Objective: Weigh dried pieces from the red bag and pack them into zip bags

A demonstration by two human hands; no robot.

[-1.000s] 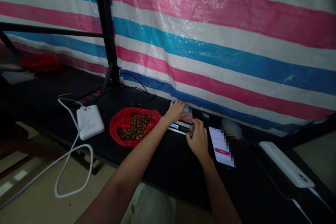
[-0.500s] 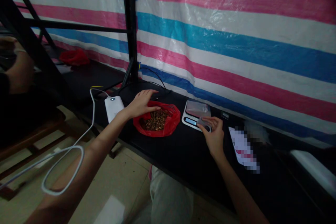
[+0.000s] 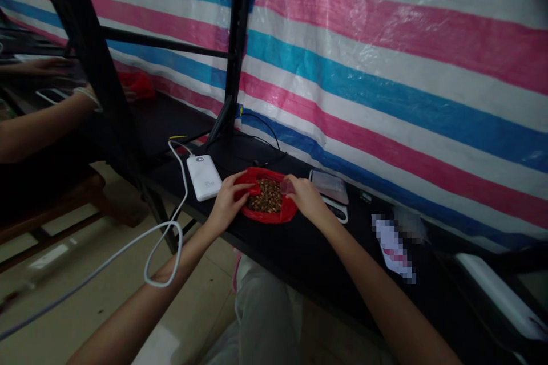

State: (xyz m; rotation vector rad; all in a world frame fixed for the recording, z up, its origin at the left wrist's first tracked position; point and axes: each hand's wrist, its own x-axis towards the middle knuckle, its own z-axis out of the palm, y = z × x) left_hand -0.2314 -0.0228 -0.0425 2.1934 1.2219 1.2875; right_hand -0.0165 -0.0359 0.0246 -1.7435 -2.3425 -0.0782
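Observation:
A red plastic bag (image 3: 268, 218), its mouth spread wide, sits on the black table. Inside lie many small brownish-gold pieces (image 3: 266, 197), too small to name. At the bag's left rim, my left hand (image 3: 229, 203) grips the red plastic, thumb and fingers over the edge. My right hand (image 3: 306, 198) is closed on a small clear plastic cup (image 3: 287, 186) at the bag's right side, over the pieces; my fingers partly cover it. Just beyond that hand stands a white digital scale (image 3: 341, 214) with a clear bag (image 3: 329, 183) on its platform. The scale's display is hidden.
A white power bank (image 3: 204, 177) with a white cable (image 3: 177, 197) lies left of the bag. To the right are a blurred-out paper (image 3: 396, 254) and a white device (image 3: 499, 293). A black metal post (image 3: 237, 40) rises behind. Another person's arm (image 3: 51, 120) reaches in at far left.
My right hand has moved left from the scale to the red bag, carrying the clear cup. My left hand has come down from above the bag to its left rim. The view has shifted slightly.

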